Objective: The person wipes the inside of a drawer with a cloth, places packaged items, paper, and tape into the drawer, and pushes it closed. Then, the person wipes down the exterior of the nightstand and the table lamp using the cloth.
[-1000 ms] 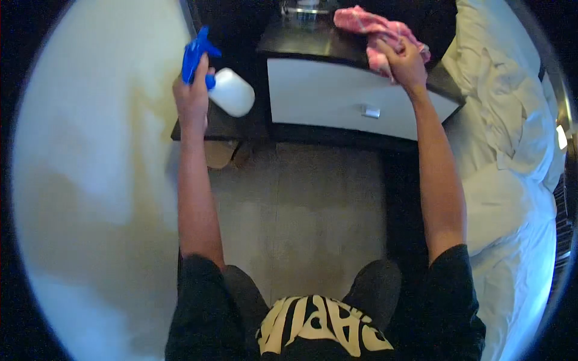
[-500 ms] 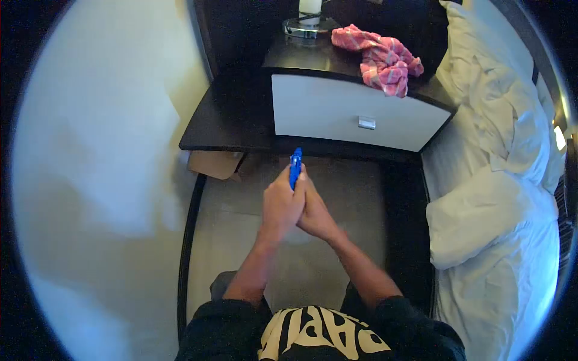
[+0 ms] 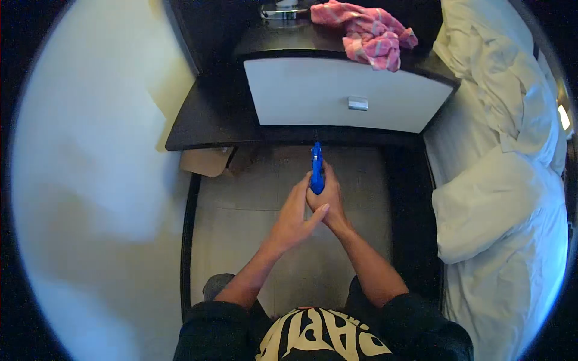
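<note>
"Taking the head view, where do we place the hands?"

"Near the middle of the scene, together, above the pale floor (image 3: 295, 277). We see the right hand (image 3: 330, 198) wrapped around a blue spray head (image 3: 317, 171), which points toward the far side."

"And the left hand (image 3: 292, 219)?"

"Just left of the right hand and touching it, thumb stretched across to the right. Its fingertips are hidden, so we cannot tell whether it grips too. Whatever is below the spray head is also covered by the hands."

"What do we record beyond them?"

"A dark cabinet (image 3: 211, 117) with a white drawer front (image 3: 307, 90) and a silver handle (image 3: 357, 103). On its top, toward the right, we find a crumpled pink checked cloth (image 3: 373, 33), one end hanging over the near edge. Left of the cloth is a shiny round base (image 3: 279, 11), cut off by the far edge of the view."

"Left and right sides?"

"At left, under the cabinet's low shelf, we note a brown piece (image 3: 206, 161), perhaps cardboard, beside a pale wall (image 3: 90, 150). At right we note rumpled white bedding (image 3: 494, 204)."
</note>
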Demonstrator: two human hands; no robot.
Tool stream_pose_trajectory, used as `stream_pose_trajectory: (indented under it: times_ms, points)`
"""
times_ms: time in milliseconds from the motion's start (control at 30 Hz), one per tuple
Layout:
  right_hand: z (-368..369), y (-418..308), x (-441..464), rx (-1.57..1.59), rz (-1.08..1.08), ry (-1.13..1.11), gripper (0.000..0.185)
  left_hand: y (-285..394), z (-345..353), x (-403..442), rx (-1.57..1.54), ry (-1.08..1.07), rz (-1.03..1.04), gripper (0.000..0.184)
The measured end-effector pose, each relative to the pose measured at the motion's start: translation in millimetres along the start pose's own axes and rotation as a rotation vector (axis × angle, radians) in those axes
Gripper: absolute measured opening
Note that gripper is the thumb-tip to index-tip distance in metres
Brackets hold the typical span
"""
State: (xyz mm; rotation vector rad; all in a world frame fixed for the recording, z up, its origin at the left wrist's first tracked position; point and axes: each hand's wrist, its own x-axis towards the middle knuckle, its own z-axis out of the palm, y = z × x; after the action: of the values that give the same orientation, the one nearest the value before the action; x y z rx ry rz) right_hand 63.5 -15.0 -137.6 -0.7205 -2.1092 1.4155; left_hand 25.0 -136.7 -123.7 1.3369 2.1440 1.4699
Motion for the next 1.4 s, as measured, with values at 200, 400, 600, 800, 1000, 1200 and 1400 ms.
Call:
stream_pose_trajectory:
  times_ms: [200,400,600,800,1000,1200,1400]
  points:
    - [-18.6,4.2,1.3,0.002,-0.081,0.153,0.065,-1.6,-22.5,13.2,-0.029,0.096,-0.002,0.072]
    - [-33.7,2.6,-4.5,0.069,0.09,0.222,0.063,73.0,-58.9,144.7,0.206,0.478,0.446,0.05]
    - [-52.8,6.1,-11.5,0.097,0.129,0.223,0.058,162.4,-45.0,300.5,0.527,0.652,0.68,0.064]
    - [-68.3,2.2,-16.7,0.11,0.088,0.248,0.054,119.4,-37.4,345.3,0.744,0.315,0.349,0.066]
    - [-69.3,7.9,-12.0,0.117,0.073,0.246,0.061,132.0,-69.6,310.6,0.65,0.366,0.294,0.056]
    - [-65.4,20.7,-3.7,0.18,0.059,0.279,0.066,74.9,-105.5,162.1,-0.011,0.82,0.316,0.045]
    - [-74.0,13.4,-3.9,0.115,0.075,0.26,0.06,-29.9,-79.3,91.1,0.213,1.101,0.257,0.056]
